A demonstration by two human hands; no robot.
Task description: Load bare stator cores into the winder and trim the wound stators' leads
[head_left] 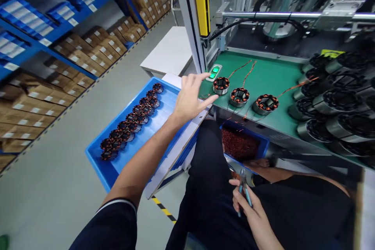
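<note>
My left hand (pixel 191 95) is stretched out over the near left edge of the green work surface (pixel 272 71), thumb and fingers apart. Just beyond its fingertips sits a copper-wound motor stator (pixel 221 86). A second stator (pixel 239 97) and a third stator (pixel 266 104) stand to the right of it, loose copper wire ends trailing away from them. Low over my lap, my right hand (pixel 247 203) is wrapped round the blue handles of a pair of cutting pliers (pixel 243 187), jaws pointing up. Close to my left index finger are two lit green buttons (pixel 214 72).
A blue tray (pixel 98 164) at left holds a row of several finished-looking stators (pixel 129 125). More stators (pixel 336 101) are stacked at right. Beneath the bench, a blue bin (pixel 265 146) contains reddish wire scraps. A yellow-faced post (pixel 200 4) rises beside the bench; shelves with boxes (pixel 96 47) line the left.
</note>
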